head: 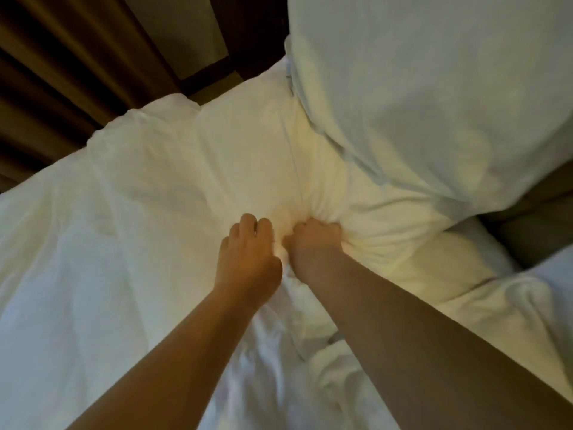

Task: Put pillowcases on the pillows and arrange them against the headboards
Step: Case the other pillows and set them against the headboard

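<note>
i log a brown curtain (46,76) hanging in folds, upper left. pale wall (183,32) just right of it, dark skirting (207,68) at its foot. white duvet (71,274) rumpled across lower left. olive surface (539,231) at right edge, cannot identify.

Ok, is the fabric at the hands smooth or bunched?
Bunched. Creases fan across the pillow from the right hand, which grips a gathered fold. Whether the left hand grips too: cannot tell.

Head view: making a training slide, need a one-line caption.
Right hand grips the bunched pillow on the bed, left hand close beside, another pillow behind.
</note>
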`<state>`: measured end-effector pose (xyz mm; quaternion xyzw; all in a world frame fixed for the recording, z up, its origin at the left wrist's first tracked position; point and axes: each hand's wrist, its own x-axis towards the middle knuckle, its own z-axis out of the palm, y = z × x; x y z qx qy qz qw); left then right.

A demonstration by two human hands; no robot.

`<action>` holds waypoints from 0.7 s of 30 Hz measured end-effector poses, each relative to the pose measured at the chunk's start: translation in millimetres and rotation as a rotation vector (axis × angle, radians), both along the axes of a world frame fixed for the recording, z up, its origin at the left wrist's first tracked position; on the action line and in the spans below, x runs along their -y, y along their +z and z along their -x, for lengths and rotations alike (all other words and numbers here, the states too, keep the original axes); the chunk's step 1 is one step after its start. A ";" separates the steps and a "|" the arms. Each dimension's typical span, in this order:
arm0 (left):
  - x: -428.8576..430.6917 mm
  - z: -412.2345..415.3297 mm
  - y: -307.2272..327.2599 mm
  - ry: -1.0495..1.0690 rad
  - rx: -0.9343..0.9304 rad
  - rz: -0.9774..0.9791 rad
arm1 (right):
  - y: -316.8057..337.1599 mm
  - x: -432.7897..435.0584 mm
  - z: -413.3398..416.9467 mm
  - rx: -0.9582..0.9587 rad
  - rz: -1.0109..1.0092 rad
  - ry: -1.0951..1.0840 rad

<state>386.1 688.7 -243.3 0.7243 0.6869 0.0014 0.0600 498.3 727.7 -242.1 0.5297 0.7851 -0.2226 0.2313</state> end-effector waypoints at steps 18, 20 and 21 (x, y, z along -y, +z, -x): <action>86.7 -138.0 -35.6 -0.260 -0.324 0.053 | 13.8 27.5 -198.6 -0.979 -0.290 -1.598; 86.0 -142.8 -45.4 -0.236 -0.339 -0.003 | 18.0 21.7 -198.9 -0.984 -0.294 -1.492; 87.4 -144.9 -47.1 -0.232 -0.342 -0.013 | 18.4 21.3 -199.6 -0.972 -0.301 -1.462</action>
